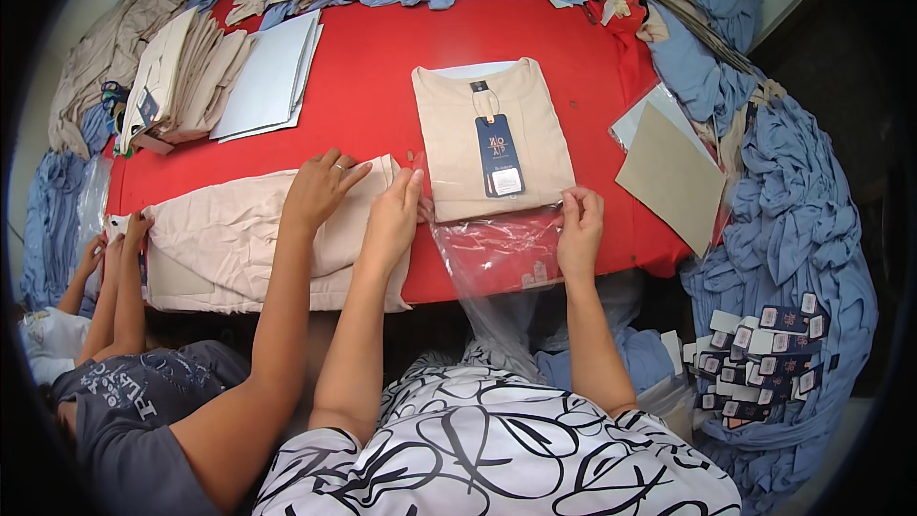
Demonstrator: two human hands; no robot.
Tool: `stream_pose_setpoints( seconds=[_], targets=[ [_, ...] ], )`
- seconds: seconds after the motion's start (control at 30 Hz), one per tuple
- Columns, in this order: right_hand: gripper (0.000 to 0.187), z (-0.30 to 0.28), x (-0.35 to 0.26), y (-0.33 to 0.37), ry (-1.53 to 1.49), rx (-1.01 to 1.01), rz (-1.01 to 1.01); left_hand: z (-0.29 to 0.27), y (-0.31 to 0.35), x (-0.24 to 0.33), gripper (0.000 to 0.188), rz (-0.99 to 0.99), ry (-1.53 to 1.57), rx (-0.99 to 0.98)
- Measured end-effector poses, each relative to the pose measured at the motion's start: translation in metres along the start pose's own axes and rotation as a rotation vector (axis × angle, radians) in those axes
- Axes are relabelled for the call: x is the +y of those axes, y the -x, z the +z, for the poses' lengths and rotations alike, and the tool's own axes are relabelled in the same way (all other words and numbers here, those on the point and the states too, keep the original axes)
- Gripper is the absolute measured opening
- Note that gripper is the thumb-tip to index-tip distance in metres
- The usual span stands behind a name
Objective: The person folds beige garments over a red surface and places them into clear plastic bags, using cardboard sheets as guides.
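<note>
A folded beige shirt [449, 148] lies in front of me with a navy hang tag [497, 158] on its chest. Clear plastic bag [506, 253] film shows around its lower part and droops over the table's front edge toward my lap. At the shirt's lower left corner, my left hand [390, 222] is closed on the bag's edge. My right hand [579, 234] pinches the bag at the lower right corner. Another person's hand [320, 189] rests on a spread beige shirt [224, 239] just left of my left hand.
The red table [368, 67] bears folded beige shirts [191, 76] and white boards [272, 76] at left. A tan board [669, 172] lies at right. Blue garments [783, 201] are heaped along the right, with several tags [764, 358] on them. People work close on my left.
</note>
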State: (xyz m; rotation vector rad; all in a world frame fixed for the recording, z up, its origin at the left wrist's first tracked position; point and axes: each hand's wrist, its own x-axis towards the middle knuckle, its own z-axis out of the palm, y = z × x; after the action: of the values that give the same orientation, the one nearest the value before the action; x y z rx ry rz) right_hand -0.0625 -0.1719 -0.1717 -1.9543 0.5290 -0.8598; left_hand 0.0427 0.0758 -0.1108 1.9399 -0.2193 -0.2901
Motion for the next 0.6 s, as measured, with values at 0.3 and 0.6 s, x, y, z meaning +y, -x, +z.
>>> stream_pose_setpoints(
  seconds=[0.3, 0.6],
  targets=[
    [0.012, -0.001, 0.004, -0.011, -0.300, 0.069, 0.277, 0.018, -0.028, 0.003, 0.033, 0.019, -0.054, 0.054],
    [0.007, -0.006, 0.020, -0.046, -0.655, -0.089, 0.406, 0.020, -0.033, -0.007, 0.024, 0.067, -0.070, 0.112]
  ],
)
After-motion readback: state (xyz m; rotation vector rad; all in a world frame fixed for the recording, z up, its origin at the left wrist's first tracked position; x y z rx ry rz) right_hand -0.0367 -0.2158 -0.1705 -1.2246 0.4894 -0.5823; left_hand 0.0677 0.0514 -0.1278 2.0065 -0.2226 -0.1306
